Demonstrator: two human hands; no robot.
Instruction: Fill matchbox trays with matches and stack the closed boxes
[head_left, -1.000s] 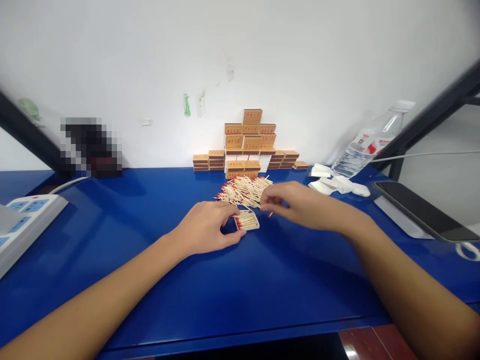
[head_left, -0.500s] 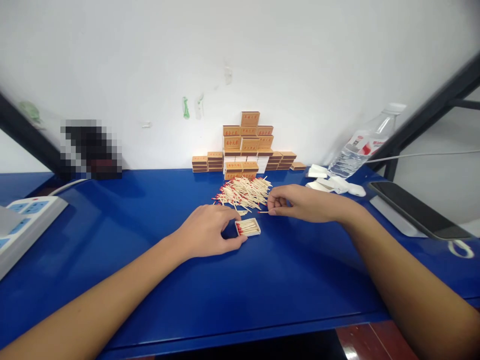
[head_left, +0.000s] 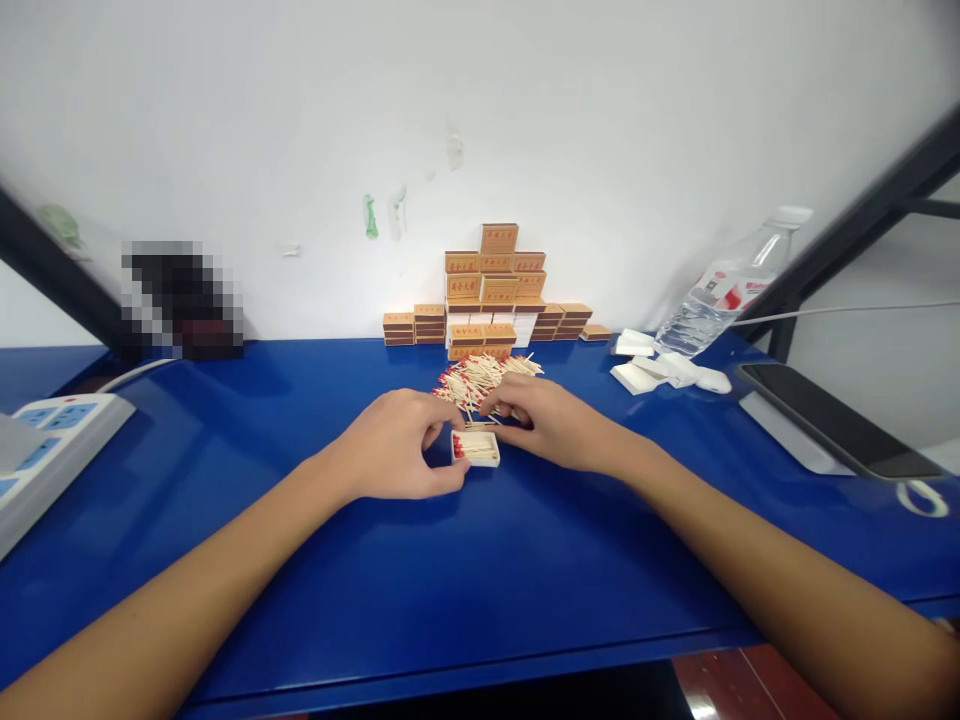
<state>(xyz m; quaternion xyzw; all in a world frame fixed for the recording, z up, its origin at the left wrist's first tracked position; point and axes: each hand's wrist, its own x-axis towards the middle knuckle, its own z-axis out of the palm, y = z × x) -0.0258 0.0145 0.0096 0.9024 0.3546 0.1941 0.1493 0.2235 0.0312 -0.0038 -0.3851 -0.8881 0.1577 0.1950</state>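
Observation:
A white inner matchbox tray (head_left: 486,461) lies on the blue table, partly filled with matches (head_left: 476,447), their red heads toward the left. My left hand (head_left: 401,445) grips its left end, thumb at the near corner and index finger at the far one. Just behind the tray, my right hand (head_left: 551,420) is closed in a pinch, with a thin matchstick (head_left: 480,426) at its fingertips. Part of the stick is hidden by the fingers. Beyond both hands spreads a heap of loose red-tipped matches (head_left: 480,380), partly covered by the right hand.
Orange matchboxes (head_left: 499,290) are stacked against the wall behind the heap. White trays (head_left: 637,376) lie to the right, beside a leaning water bottle (head_left: 720,290). A phone (head_left: 832,415) rests further right. A power strip (head_left: 75,425) sits at the left.
My right hand has moved left with the match, from beside the heap to behind the tray. My left hand and the tray have shifted slightly left.

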